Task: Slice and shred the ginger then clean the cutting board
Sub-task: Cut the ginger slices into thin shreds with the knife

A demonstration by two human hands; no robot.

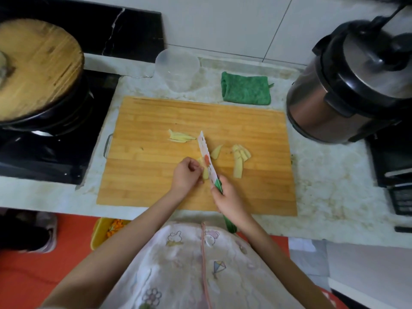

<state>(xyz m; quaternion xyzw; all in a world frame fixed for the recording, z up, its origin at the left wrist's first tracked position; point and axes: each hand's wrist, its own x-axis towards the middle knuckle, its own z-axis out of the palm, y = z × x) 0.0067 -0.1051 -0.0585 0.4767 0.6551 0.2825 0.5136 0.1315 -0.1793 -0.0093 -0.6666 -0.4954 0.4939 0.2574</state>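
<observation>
Nearest in, gripping the knife (206, 152) by its green handle with the right hand (227, 197), fingers wrapped tight, blade slanting away over the cutting board (145, 175). Just left of the blade, pinning a ginger piece (205, 173) flat with the left hand (187, 172), fingers curled down onto it. Looks light, firm and fibrous, probably slick on the cut faces, so likely to skid; best held by tucked fingertips along its top, back from the edge. Mid-task by the look of it. Right of the blade, lying fanned out, slices (240, 157) awaiting shredding. Farther off to the left, a small heap of shreds (179, 137). Beyond the board's far edge, folded and untouched, a green cloth (245, 88) for the wipe-down.
</observation>
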